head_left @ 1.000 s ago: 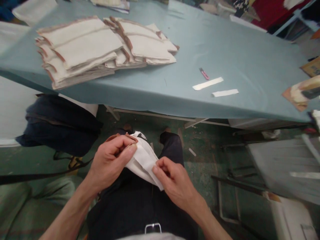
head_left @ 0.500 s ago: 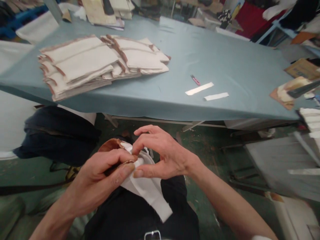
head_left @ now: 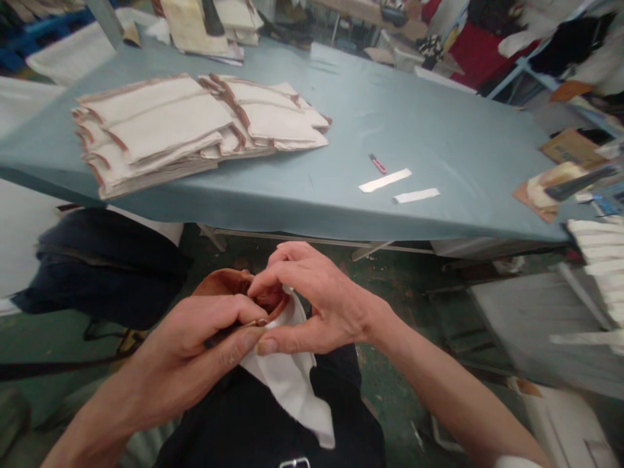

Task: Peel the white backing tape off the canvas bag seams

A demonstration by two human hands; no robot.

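Observation:
Over my lap, both hands work a white fabric piece (head_left: 292, 383) with a brown leather-like trim (head_left: 229, 283) at its top. My left hand (head_left: 195, 354) is closed, pinching the fabric and trim between thumb and fingers. My right hand (head_left: 312, 305) curls over the top of the piece, its fingers pinching the brown trim and the white fabric next to the left thumb. The lower end of the white fabric hangs over my dark trousers.
A blue-grey table (head_left: 439, 130) stands ahead with stacks of cream fabric pieces with brown trim (head_left: 160, 127), a pink cutter (head_left: 377, 163) and two white strips (head_left: 385, 180). A dark bag (head_left: 97, 266) sits at left; white folded pieces (head_left: 599, 260) lie at right.
My right hand moved up from the lower end of the white fabric to its top, beside my left hand, and now pinches the brown trim. More of the trim shows.

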